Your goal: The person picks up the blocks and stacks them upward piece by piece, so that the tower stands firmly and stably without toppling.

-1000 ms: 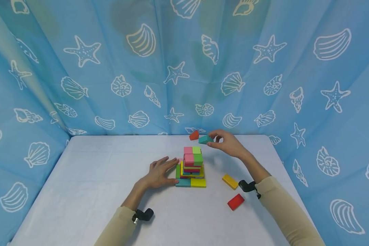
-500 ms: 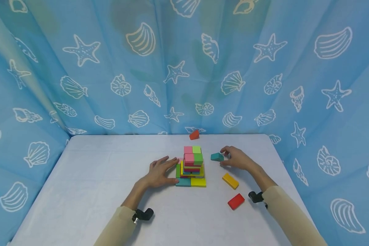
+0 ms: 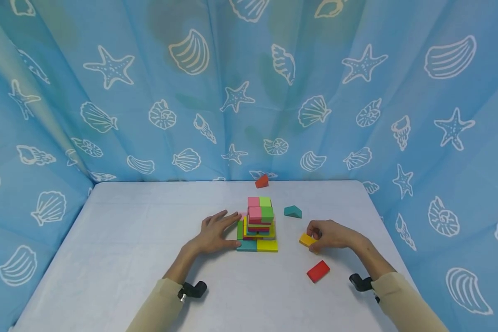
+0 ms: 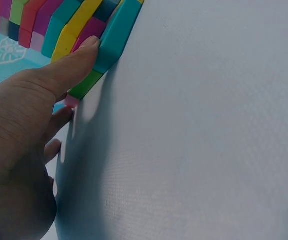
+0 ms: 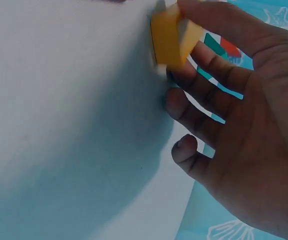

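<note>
A stepped tower of coloured blocks [image 3: 261,214] stands near the middle of the table, with pink and green blocks on top and teal and yellow ones at the bottom front. My left hand [image 3: 216,234] rests on its left side, fingers spread. In the left wrist view the thumb [image 4: 76,65] touches the teal bottom block [image 4: 118,37]. To the right of the tower my right hand [image 3: 329,234] pinches a yellow block [image 3: 306,240] between thumb and fingers. The right wrist view shows that yellow block [image 5: 166,40] slightly blurred at the fingertips.
A teal wedge-like block [image 3: 293,211] lies right of the tower. An orange-red block [image 3: 262,181] is by the table's back edge. Nearer the front lies a red block [image 3: 318,271]. A blue shell-print curtain [image 3: 249,92] hangs behind the white table [image 3: 149,207].
My right hand has brought the teal block toward me, set it down right of the tower, let go and taken the yellow block. My left hand has stayed put.
</note>
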Available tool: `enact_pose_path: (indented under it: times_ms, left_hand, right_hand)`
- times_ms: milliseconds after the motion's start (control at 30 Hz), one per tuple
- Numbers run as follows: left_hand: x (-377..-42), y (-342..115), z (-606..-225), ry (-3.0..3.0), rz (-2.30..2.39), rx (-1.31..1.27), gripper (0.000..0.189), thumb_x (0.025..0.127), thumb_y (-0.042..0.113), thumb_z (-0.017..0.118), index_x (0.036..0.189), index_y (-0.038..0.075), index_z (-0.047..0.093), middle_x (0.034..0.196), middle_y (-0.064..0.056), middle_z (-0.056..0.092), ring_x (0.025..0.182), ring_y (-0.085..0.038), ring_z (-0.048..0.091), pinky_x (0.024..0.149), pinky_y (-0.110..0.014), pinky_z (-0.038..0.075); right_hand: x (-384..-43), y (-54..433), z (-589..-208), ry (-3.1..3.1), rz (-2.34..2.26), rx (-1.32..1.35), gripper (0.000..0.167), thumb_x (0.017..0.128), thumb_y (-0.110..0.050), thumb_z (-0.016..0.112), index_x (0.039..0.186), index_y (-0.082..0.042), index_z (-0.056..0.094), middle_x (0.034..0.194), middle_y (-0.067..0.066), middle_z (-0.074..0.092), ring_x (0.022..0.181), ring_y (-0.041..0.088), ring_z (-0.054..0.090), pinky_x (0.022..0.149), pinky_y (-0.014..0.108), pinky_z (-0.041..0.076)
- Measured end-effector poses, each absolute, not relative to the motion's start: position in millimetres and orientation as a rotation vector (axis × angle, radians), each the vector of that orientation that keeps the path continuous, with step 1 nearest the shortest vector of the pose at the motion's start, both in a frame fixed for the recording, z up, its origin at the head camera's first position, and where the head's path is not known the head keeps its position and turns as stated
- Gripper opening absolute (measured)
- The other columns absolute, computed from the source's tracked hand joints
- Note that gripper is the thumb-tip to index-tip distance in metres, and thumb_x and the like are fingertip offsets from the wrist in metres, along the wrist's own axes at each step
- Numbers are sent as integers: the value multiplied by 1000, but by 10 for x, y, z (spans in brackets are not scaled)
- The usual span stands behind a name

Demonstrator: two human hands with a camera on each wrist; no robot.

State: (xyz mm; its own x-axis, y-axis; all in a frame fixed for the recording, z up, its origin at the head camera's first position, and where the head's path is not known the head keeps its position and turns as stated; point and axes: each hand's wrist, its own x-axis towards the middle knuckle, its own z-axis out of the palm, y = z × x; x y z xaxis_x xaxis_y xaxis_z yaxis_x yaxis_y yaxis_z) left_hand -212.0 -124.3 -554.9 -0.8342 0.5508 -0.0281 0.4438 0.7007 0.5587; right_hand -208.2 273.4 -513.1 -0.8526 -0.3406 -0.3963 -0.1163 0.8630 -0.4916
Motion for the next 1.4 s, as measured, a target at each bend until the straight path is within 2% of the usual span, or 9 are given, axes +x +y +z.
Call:
enact_pose_path:
  times_ms: [167, 367, 500, 600, 767, 933, 1167, 1400]
  left_hand:
    - [-2121, -1242, -5567, 2710, 809, 804, 87, 86, 54, 72, 158, 23, 33, 163, 2, 33, 153, -33, 16, 115, -66, 13]
    - [-2115, -1242, -5575, 2699, 823, 796, 87, 86, 55, 71, 158, 24, 33, 164, 3, 32, 153, -33, 15, 115, -65, 12]
    - [-2115, -1244, -5589, 2694, 831, 790, 88, 86, 56, 71, 158, 25, 33, 164, 4, 31, 153, -32, 15, 115, -65, 12]
    - [-2121, -1244, -5597, 2695, 836, 795, 87, 86, 57, 71, 158, 26, 34, 164, 4, 32, 153, -32, 16, 115, -65, 12]
    - [-2127, -1244, -5580, 2695, 845, 803, 86, 87, 57, 70, 158, 26, 34, 164, 5, 31, 153, -32, 16, 115, -64, 12]
    - [-2125, -1243, -5557, 2689, 859, 810, 86, 87, 56, 71, 158, 25, 34, 163, 3, 32, 153, -33, 16, 115, -65, 12]
    - [-2127, -1251, -5552, 2699, 847, 811, 86, 87, 56, 71, 158, 25, 34, 163, 3, 32, 153, -34, 17, 114, -65, 13]
    - [-2131, -1263, -5550, 2697, 853, 808, 86, 87, 55, 71, 158, 25, 34, 163, 2, 32, 153, -34, 16, 115, -65, 12]
  right_hand:
    - [-2194, 2646, -4994, 2695, -587, -448, 32, 83, -21, 82, 111, -17, 67, 93, -2, 62, 84, 17, 55, 72, 27, 52]
    - [-2327, 2410, -4498, 2921, -839, -636, 37, 90, -25, 76, 125, -17, 68, 103, -1, 63, 92, 22, 54, 70, 30, 49]
    - [-2322, 2133, -4228, 2937, -957, -799, 37, 92, -28, 74, 128, -21, 69, 107, -3, 62, 95, 18, 52, 72, 33, 48]
    - [-2294, 1909, -4113, 2895, -963, -879, 37, 92, -29, 74, 128, -23, 69, 112, -4, 63, 102, 18, 53, 79, 36, 52]
    - [-2294, 1668, -4065, 2884, -837, -949, 38, 91, -30, 73, 128, -25, 70, 119, -4, 64, 116, 20, 53, 92, 46, 52]
    - [-2317, 1603, -4091, 2907, -758, -947, 39, 89, -28, 73, 128, -26, 71, 119, -4, 65, 119, 21, 53, 103, 56, 43]
    - [-2327, 1586, -4102, 2892, -732, -967, 40, 89, -30, 74, 129, -26, 70, 121, -3, 65, 121, 23, 53, 105, 61, 38]
    - [-2327, 1559, -4086, 2883, -724, -969, 39, 89, -31, 74, 128, -26, 71, 121, -3, 65, 120, 22, 53, 104, 59, 39]
